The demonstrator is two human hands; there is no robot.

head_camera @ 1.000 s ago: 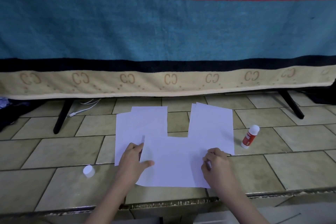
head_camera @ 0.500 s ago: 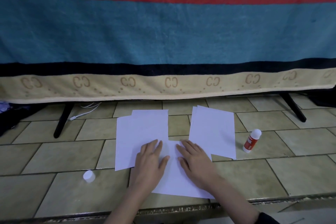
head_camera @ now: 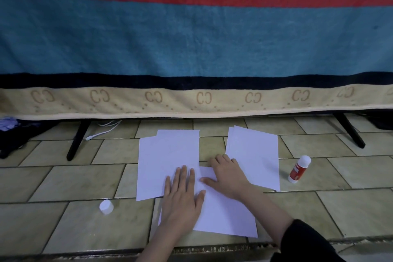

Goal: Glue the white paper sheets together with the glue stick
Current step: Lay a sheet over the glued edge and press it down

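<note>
2 hands, left hand (head_camera: 182,195) and right hand (head_camera: 228,177), fingers straight, slightly spread, flat on smooth white sheet (head_camera: 223,212). 1 cylindrical glue stick (head_camera: 298,169), 1 round cap (head_camera: 106,207), glossy tiles (head_camera: 350,208).

A large blanket (head_camera: 191,38), teal with a red stripe, a dark band and a beige border of repeated "CC" motifs, hangs across the background above a floor of beige tiles (head_camera: 63,181). Two black slanted legs (head_camera: 77,140) show beneath its hem, one at left and one at right. A white cable (head_camera: 102,132) lies beside the left leg, and dark cloth (head_camera: 12,136) sits at the far left.
</note>
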